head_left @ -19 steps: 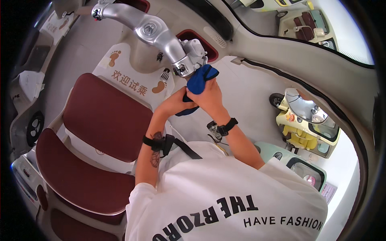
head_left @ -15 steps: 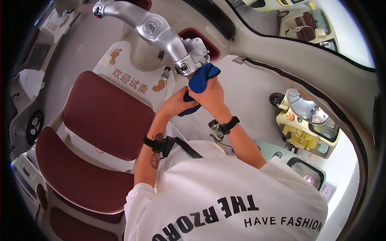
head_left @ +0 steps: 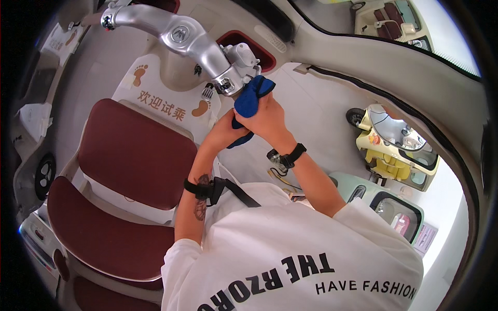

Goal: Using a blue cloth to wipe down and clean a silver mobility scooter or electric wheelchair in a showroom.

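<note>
Both my hands are closed on a blue cloth [head_left: 247, 101] with dark edging, beside the right end of a silver handlebar [head_left: 199, 51]. My right hand [head_left: 265, 120] grips the cloth's upper part, its bulk bunched above the thumb. Just below and to the left, my left hand [head_left: 222, 131] holds the lower part, and a blue fold hangs out under its fingers. The two hands touch or nearly touch. Whether the cloth is wrapped round the bar's grip is hidden by the cloth and fingers.
A dark red seat [head_left: 137, 153] stands to my left, on a pale floor with brown footprint marks [head_left: 201, 108]. The vehicle's door frame [head_left: 415, 111] curves along the right. Outside it are a small yellow vehicle [head_left: 381, 150], a round mirror [head_left: 397, 128] and a pale green vehicle [head_left: 353, 189].
The handlebar and my hands appear slightly farther left in the view, as the whole view has shifted a little. Both hands keep their hold on the cloth.
</note>
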`<action>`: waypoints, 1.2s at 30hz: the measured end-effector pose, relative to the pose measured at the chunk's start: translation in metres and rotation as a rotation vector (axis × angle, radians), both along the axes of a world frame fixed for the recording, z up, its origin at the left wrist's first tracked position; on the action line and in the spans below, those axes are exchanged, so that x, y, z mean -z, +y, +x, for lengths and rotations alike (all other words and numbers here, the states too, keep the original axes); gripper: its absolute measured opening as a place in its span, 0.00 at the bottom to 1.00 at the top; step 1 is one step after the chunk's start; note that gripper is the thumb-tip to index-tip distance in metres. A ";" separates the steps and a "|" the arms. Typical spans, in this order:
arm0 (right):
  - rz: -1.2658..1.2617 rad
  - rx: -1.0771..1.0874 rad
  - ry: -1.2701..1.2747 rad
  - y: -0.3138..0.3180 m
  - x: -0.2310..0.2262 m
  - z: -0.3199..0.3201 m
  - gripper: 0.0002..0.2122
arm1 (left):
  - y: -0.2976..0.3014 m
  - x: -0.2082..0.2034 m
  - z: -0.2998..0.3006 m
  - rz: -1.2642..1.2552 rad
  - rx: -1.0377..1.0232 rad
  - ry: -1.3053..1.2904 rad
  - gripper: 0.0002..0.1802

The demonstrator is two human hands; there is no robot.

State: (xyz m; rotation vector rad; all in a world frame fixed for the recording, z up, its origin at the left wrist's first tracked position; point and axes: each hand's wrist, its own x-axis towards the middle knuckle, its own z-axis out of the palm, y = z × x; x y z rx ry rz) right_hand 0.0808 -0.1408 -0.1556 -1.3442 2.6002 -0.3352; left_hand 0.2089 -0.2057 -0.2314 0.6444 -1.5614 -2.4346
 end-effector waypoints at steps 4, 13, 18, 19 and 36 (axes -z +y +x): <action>-0.033 0.015 -0.050 0.000 -0.002 0.000 0.39 | 0.003 -0.002 -0.002 -0.005 -0.028 -0.010 0.37; -0.105 0.006 -0.040 0.004 0.013 -0.005 0.39 | 0.012 0.003 -0.005 0.039 -0.106 0.003 0.37; -0.335 -0.074 0.022 0.002 0.018 0.005 0.42 | 0.017 0.016 0.004 -0.058 -0.169 -0.076 0.33; -0.366 -0.094 0.034 0.004 0.018 0.004 0.43 | 0.018 0.011 0.003 -0.072 -0.181 -0.093 0.32; -0.385 -0.202 -0.010 0.007 -0.001 0.012 0.32 | -0.011 -0.028 0.044 -0.317 -0.270 -0.269 0.29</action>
